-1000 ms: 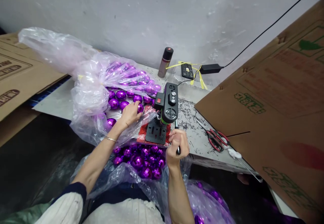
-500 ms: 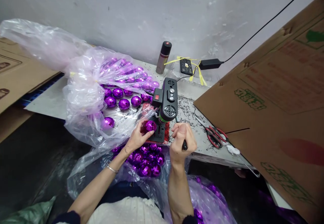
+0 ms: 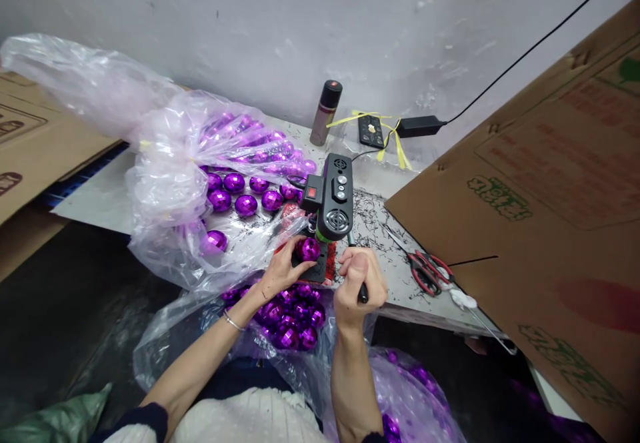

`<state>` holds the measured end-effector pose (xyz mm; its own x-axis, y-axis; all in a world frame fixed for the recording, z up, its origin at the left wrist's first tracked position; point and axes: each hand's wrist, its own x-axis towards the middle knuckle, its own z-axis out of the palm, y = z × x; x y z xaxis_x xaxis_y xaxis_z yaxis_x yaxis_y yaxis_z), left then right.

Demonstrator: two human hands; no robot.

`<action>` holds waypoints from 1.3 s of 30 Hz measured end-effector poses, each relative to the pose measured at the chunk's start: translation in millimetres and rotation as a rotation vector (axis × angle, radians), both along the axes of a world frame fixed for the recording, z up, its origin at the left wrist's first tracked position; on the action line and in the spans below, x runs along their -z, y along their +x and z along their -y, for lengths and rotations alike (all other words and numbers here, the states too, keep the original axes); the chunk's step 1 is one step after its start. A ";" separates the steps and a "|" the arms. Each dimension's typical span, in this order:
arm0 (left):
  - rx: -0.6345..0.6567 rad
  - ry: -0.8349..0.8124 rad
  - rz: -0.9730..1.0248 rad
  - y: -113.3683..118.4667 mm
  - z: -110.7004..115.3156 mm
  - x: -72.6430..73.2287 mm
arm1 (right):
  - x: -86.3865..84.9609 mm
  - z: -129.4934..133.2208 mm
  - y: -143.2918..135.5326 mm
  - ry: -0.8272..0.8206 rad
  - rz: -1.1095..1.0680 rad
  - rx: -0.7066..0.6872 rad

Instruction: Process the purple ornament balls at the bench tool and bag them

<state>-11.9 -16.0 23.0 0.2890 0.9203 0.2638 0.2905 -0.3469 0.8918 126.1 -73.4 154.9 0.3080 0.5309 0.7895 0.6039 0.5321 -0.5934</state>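
Observation:
A shiny purple faceted ball [image 3: 311, 249] is gripped between the thumb and fingers of my left hand [image 3: 287, 264], over the base plate [image 3: 316, 271] of a small black press machine [image 3: 338, 196]. The machine's head, with round vents and silver buttons, overhangs just behind the ball. To the right, my right hand [image 3: 359, 283] is wrapped around the machine's lever handle [image 3: 363, 293]. A heap of purple balls [image 3: 290, 326] lies in clear plastic just below my left hand.
More purple balls [image 3: 246, 205] sit left of the machine beside a clear plastic bag [image 3: 165, 183]. Red-handled scissors [image 3: 425, 273] lie right, near a large cardboard box [image 3: 540, 216]. A spray can [image 3: 326, 113] and a black adapter [image 3: 423, 127] stand behind. Dark scraps litter the table [image 3: 373, 229].
My left hand has moved the ball a little to the right, further over the base plate under the machine's head. My right hand has stayed on the lever handle.

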 end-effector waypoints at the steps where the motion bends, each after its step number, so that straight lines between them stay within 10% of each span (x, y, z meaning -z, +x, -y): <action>1: -0.004 -0.004 -0.001 0.8 0.6 0.2 | -0.1 0.1 0.1 -0.001 -0.002 0.002; 24: -0.038 0.070 -0.065 10.9 -6.7 11.0 | 7.3 3.0 -0.4 0.005 0.040 0.045; 39: -0.048 -0.009 -0.037 6.8 -3.5 7.7 | 48.0 -5.0 0.2 0.138 0.108 0.050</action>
<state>-5.2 -12.5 15.4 0.2536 0.9356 0.2455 0.3391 -0.3237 0.8833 126.3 -68.3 106.8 0.2408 0.4013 0.8837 0.6875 0.5721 -0.4472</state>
